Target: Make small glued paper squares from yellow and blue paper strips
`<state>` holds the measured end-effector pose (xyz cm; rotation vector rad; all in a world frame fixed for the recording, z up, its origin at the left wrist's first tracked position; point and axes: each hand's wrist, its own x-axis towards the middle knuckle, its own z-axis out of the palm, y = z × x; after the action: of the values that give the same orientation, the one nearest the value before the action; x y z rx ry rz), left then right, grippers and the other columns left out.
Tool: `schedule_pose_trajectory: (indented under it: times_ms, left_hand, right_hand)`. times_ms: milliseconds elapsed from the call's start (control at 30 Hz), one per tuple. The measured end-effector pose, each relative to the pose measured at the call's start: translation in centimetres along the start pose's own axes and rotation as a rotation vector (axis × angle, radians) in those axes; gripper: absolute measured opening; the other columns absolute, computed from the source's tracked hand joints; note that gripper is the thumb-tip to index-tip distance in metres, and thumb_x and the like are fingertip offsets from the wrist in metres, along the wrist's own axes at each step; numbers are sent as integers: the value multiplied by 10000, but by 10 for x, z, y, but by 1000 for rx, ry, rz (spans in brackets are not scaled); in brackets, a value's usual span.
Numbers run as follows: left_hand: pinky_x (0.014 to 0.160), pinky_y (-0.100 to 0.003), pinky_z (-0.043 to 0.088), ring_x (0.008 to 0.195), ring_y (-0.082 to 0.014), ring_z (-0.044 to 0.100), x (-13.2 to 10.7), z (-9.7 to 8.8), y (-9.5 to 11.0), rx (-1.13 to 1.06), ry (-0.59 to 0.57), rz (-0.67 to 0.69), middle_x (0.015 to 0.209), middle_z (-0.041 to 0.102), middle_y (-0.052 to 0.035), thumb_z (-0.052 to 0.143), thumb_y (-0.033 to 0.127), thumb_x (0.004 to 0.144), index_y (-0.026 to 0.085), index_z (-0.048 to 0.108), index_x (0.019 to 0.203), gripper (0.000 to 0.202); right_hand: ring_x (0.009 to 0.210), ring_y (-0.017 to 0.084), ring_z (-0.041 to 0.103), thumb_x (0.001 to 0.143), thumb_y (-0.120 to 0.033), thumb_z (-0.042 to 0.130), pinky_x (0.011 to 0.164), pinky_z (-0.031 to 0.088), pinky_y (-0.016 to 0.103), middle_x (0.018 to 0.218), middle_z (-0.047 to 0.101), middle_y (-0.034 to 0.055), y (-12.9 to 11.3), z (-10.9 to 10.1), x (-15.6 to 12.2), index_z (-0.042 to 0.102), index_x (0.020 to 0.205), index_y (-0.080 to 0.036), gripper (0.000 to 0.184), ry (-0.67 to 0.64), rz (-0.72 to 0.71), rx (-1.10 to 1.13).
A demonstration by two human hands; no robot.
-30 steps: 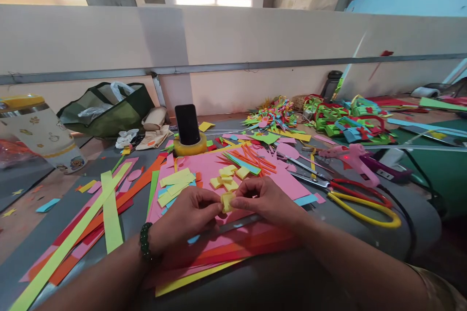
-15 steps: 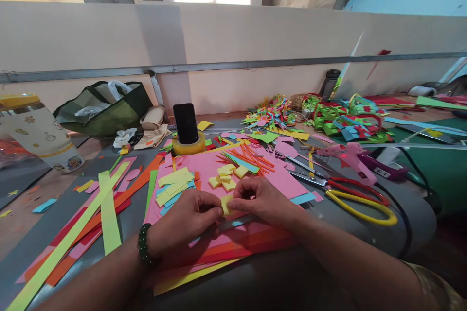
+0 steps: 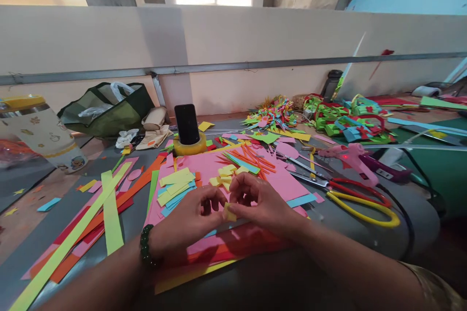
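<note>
My left hand (image 3: 189, 221) and my right hand (image 3: 260, 204) meet over a stack of pink paper sheets (image 3: 280, 180). Both pinch one small folded yellow paper piece (image 3: 229, 212) between fingertips. A dark bead bracelet (image 3: 145, 248) sits on my left wrist. Just beyond my fingers lies a little heap of yellow paper squares (image 3: 226, 173). Yellow and blue cut strips (image 3: 174, 185) lie to the left of my left hand.
Scissors with red and yellow handles (image 3: 361, 201) and a pink glue gun (image 3: 348, 155) lie right. A phone stands in a tape roll (image 3: 188, 146). Long green, orange and pink strips (image 3: 109, 209) spread left. Finished paper crafts (image 3: 346, 119) pile at back right, a green bag (image 3: 105, 109) back left.
Both hands drew slightly closer to me and lower over the pink sheets, turning the yellow piece between the fingertips; it now sits lower between the thumbs.
</note>
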<state>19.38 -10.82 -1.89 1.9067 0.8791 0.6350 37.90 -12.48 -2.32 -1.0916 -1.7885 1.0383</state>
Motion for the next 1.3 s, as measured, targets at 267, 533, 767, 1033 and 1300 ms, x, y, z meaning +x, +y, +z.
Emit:
schedule_pose_trajectory:
  times_ms: [267, 533, 767, 1033, 1300]
  left_hand:
    - [537, -208, 329, 600, -96, 438, 3, 3, -1, -85, 10, 12, 660, 537, 7, 570, 192, 741, 143, 597, 710, 64]
    - [399, -156, 220, 432, -36, 274, 10, -52, -12, -848, 486, -108, 515, 352, 76, 608, 124, 631, 159, 462, 584, 157]
    - [371, -162, 226, 390, -43, 282, 3, -122, -30, -1043, 1129, -92, 510, 362, 64, 459, 72, 693, 169, 386, 581, 165]
    - [447, -186, 356, 448, -73, 418, -4, -140, -39, -937, 1299, -123, 529, 451, 43, 419, 120, 740, 180, 417, 627, 128]
    - [545, -203, 405, 581, -119, 537, 26, -78, -14, -569, 685, -123, 595, 577, 12, 602, 79, 552, 146, 583, 585, 78]
  right_hand:
    - [618, 59, 425, 683, -246, 718, 506, 372, 179, 979, 559, 26, -2, -3, -4, 479, 1172, -176, 548, 1, -44, -119]
    - [566, 78, 535, 880, -348, 526, 546, 442, 185, 688, 614, 37, 2, -7, -8, 682, 786, -91, 315, -310, -144, -24]
    - [658, 109, 607, 905, -332, 507, 623, 457, 191, 719, 685, 64, 6, -12, -12, 708, 835, -112, 306, -321, -368, -218]
    - [674, 111, 623, 933, -353, 453, 642, 453, 191, 741, 696, 58, 5, -22, -41, 688, 807, -141, 340, -182, -366, -297]
    - [621, 120, 558, 936, -411, 418, 581, 391, 217, 675, 647, 31, 24, -34, -78, 670, 799, -184, 366, 66, -161, -524]
